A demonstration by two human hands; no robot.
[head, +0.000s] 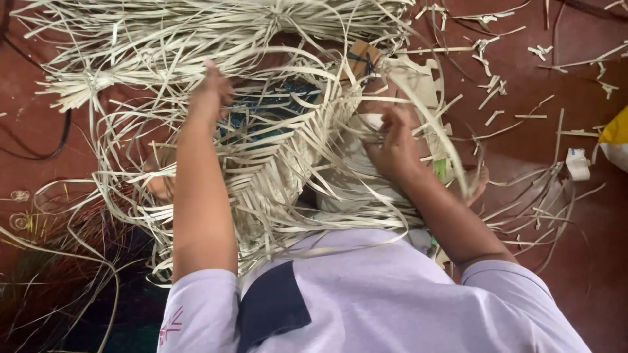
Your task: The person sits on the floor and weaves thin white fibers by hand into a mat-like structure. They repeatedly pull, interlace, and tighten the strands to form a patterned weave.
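Note:
A half-woven mat of pale flat straw strips (271, 173) lies in my lap, with long loose strips fanning out over the floor. My left hand (210, 95) reaches up into the loose strips near the top of the weave and pinches some of them. My right hand (392, 147) grips a few strips at the weave's right edge, fingers curled around them. A dark blue patterned cloth (275, 108) shows through the strips between my hands.
A small brown block with a dark band (362, 57) sits above my right hand. Straw offcuts (490, 91) litter the red-brown floor. A yellow object (616, 134) lies at the right edge, dark reddish fibres (59, 261) at lower left, a black cable (62, 137) at left.

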